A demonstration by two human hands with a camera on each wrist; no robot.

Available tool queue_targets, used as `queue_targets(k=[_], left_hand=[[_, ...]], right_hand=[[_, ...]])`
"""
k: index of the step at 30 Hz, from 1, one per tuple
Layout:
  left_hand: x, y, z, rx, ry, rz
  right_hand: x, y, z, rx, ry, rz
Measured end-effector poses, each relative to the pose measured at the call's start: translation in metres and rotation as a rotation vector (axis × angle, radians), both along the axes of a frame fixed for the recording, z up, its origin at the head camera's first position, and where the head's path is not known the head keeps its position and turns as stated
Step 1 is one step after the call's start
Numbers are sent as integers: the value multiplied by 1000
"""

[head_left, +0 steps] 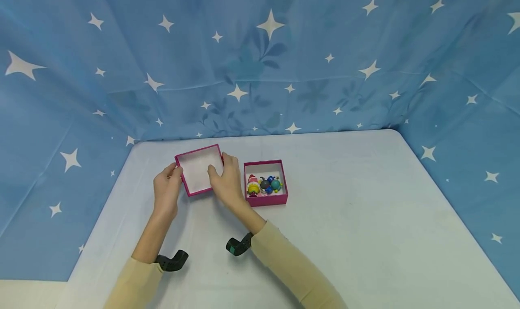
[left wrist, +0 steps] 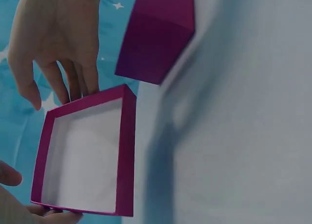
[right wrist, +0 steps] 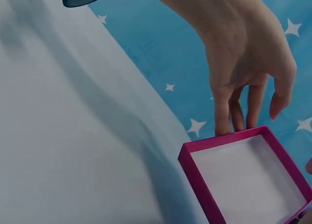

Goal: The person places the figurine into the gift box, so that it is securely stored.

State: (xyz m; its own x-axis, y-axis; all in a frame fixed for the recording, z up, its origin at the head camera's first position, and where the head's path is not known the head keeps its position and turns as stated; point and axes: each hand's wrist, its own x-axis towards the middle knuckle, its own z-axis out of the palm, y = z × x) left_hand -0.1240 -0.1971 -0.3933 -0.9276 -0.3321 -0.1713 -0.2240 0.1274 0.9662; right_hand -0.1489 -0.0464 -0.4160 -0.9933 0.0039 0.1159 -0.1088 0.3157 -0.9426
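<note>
A shallow magenta box lid (head_left: pixel 199 170) with a white inside is held tilted above the table between both hands. Fingers of the left hand (head_left: pixel 166 189) reach against its left outer wall; in the right wrist view they look fairly straight, with the thumb apart from the rim. On the opposite wall, the right hand (head_left: pixel 228 182) has its fingers at the outside, tips partly hidden behind the rim. Its thumb stands free in the left wrist view. Just right of that hand, a magenta box (head_left: pixel 266 200) holds several small colourful toy figures (head_left: pixel 264 184).
A white-covered table (head_left: pixel 357 218) lies under everything, bordered by a blue star-patterned curtain (head_left: pixel 260 56) behind and at both sides. A black wrist camera (head_left: pixel 172 260) sticks out from the left wrist, another (head_left: pixel 239 245) from the right.
</note>
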Motion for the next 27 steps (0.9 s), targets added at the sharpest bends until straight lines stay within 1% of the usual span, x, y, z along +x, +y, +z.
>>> queue_targets(k=[3, 6, 8, 11, 13, 15, 18, 21, 23, 25, 27], left_hand=[[0, 9, 7, -86, 79, 60], [1, 19, 13, -166, 192, 107], [2, 26, 16, -190, 282, 121], [1, 35, 21, -182, 414, 129], [-2, 44, 23, -146, 485, 137], [-7, 55, 25, -98, 535, 138], [-16, 73, 28, -16, 573, 133], [-23, 89, 29, 46, 563, 125], [-26, 97, 31, 82, 544, 127], [-29, 104, 32, 105, 530, 124], [-31, 109, 33, 123, 530, 114]], right_hand=[[1, 2, 10, -29, 41, -32], [1, 8, 20, -74, 87, -75], [-1, 14, 27, -113, 126, -101], [-7, 26, 41, -163, 176, -130], [-11, 36, 51, -185, 200, -153], [-15, 48, 59, -190, 215, -189], [-19, 66, 66, -182, 221, -256], [-21, 82, 67, -175, 230, -297], [-21, 92, 67, -169, 237, -304], [-21, 101, 66, -168, 253, -293], [-20, 111, 65, -168, 265, -288]])
